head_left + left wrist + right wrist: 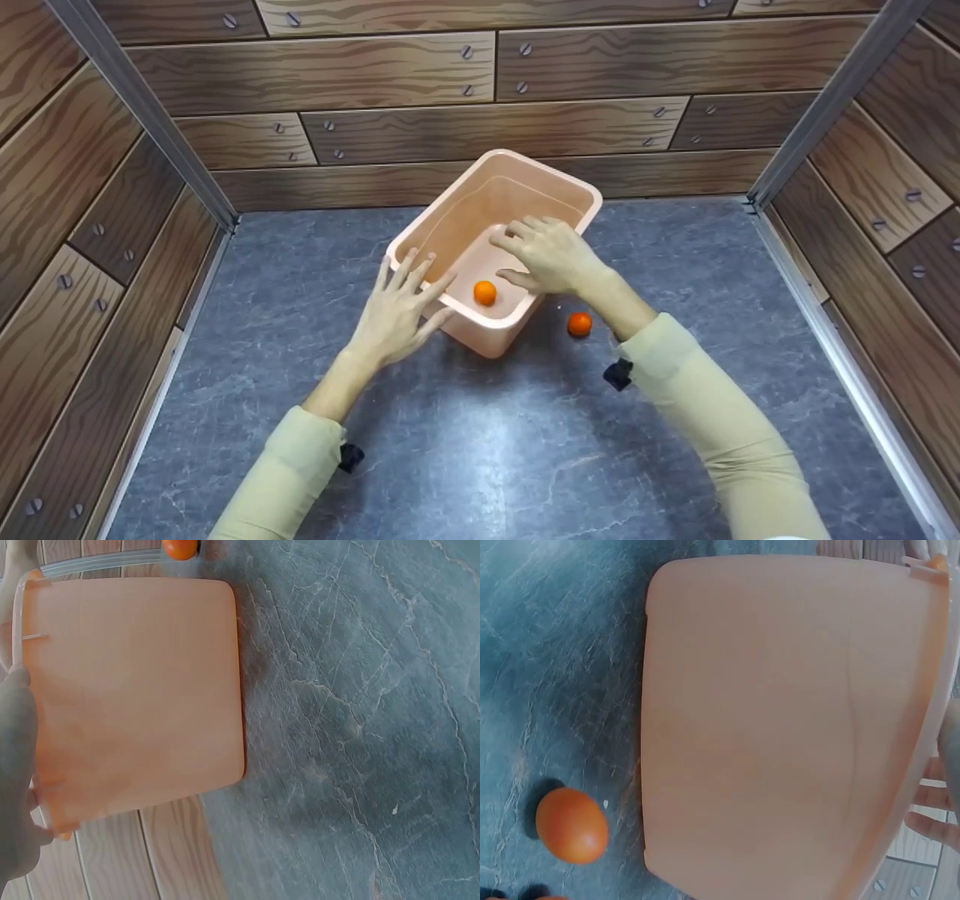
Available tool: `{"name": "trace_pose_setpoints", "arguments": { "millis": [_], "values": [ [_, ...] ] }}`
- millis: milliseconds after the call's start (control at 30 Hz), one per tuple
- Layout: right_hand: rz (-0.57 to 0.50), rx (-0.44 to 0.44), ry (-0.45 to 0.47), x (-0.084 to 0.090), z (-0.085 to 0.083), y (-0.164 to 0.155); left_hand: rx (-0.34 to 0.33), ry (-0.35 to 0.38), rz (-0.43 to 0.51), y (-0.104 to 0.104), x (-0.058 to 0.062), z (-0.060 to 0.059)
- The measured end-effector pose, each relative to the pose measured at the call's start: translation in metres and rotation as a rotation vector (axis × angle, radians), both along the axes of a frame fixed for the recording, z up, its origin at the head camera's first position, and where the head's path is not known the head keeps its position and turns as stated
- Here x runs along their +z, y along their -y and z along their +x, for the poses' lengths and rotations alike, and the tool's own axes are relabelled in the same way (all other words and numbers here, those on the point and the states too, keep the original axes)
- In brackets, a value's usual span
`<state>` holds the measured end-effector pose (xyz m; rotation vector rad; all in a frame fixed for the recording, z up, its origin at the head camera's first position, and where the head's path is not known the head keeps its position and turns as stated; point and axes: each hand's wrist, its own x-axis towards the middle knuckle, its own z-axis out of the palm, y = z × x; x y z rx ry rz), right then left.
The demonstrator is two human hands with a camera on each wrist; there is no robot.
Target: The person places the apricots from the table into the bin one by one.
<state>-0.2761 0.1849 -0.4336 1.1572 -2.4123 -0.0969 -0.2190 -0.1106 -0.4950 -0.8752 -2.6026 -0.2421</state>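
Note:
A peach plastic bin (pixel 489 339) stands on the grey slate-look tabletop, turned at an angle. One small orange (pixel 484 292) lies inside it near the front corner. A second orange (pixel 579 324) sits on the table just right of the bin, under my right forearm. My left hand (pixel 401 304) rests with spread, straight fingers against the bin's near-left rim. My right hand (pixel 546 253) is over the bin's opening, fingers loosely extended and holding nothing. The left wrist view shows the bin's outer wall (pixel 135 690). The right wrist view shows the opposite wall (pixel 780 727) and the loose orange (pixel 571 825).
Wood-plank panels (pixel 420 127) wall in the table at the back and on both sides, with metal corner posts (pixel 150 112). Grey tabletop (pixel 480 450) stretches in front of the bin, between my forearms.

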Motion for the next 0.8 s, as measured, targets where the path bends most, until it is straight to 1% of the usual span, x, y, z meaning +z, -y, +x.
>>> {"name": "trace_pose_setpoints", "arguments": {
  "millis": [233,433,533,667,800],
  "values": [
    [-0.017,0.030,-0.019,0.001,0.006,-0.015,0.006,0.019,0.001,0.000,0.001,0.000],
    [-0.079,0.081,-0.053,-0.001,0.014,-0.027,0.004,0.018,0.006,-0.001,0.001,0.000],
    [-0.107,0.078,-0.047,-0.001,0.019,-0.032,0.007,0.012,0.004,-0.001,0.001,0.000],
    [-0.119,0.065,-0.040,-0.002,0.028,-0.040,0.007,0.010,-0.001,-0.001,0.002,0.001],
    [-0.120,0.074,-0.061,-0.004,0.037,-0.050,0.000,0.008,0.000,-0.002,0.002,0.001]
  ]
}}
